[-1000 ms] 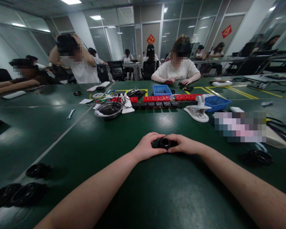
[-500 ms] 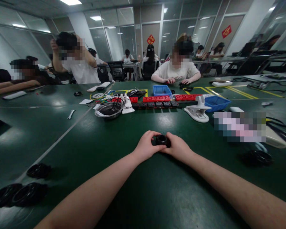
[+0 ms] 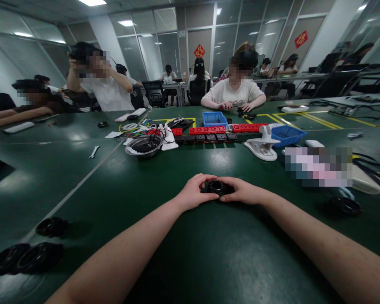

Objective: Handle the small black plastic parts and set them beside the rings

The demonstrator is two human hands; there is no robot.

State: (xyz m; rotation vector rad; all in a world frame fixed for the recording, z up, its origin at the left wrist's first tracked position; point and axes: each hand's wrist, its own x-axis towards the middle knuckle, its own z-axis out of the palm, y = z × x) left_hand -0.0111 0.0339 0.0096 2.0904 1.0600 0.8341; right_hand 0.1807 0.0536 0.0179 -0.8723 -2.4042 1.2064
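A small black round part (image 3: 215, 186) with a ring-shaped opening on top stands on the green table in front of me. My left hand (image 3: 199, 192) is closed around its left side, thumb along the near edge and fingers behind. From the right, my right hand (image 3: 240, 190) grips it between thumb and fingers, with a dark gap before the palm. The fingers cover much of the part's sides. Three similar black ring parts (image 3: 41, 257) lie at the lower left, and one more black ring part (image 3: 342, 207) lies at the right.
Beyond the hands stand a metal bowl (image 3: 144, 146), red power strips (image 3: 207, 130), a white clamp base (image 3: 262, 145) and blue bins (image 3: 286, 136). A wrench (image 3: 94, 152) rests at the left. Across the table (image 3: 190, 253) sit other people, one with hands (image 3: 236, 105) near small dark items.
My right hand has changed its hold: the wrist has moved right and the fingers now reach across behind the part, thumb in front. The left hand and the part have barely moved.
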